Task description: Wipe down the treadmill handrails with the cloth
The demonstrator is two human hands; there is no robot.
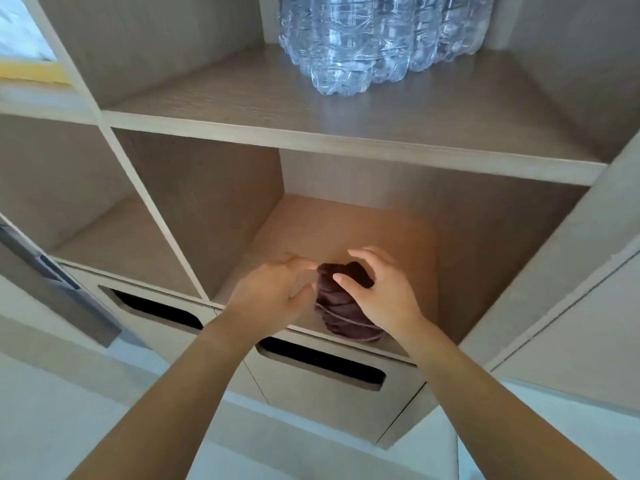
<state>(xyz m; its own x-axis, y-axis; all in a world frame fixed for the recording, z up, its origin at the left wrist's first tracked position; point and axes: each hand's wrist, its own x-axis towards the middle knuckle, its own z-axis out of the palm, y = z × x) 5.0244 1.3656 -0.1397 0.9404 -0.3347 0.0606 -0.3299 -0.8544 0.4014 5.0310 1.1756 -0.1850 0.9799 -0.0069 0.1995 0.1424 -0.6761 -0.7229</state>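
Observation:
A dark brown cloth point(337, 308), bunched and folded, lies near the front edge of the lower middle compartment of a wooden shelf unit point(346, 140). My left hand point(273, 292) is at the cloth's left side, with its fingertips touching it. My right hand point(379, 294) arches over the cloth's right half, fingers spread and curved and the thumb in front of the fabric. Neither hand has closed around the cloth. No treadmill or handrail is in view.
A shrink-wrapped pack of clear water bottles point(374, 39) stands on the shelf above. Two drawers with dark slot handles point(322, 363) sit below the compartment. An open cubby point(114, 244) lies to the left, and a grey panel point(568, 306) flanks the right.

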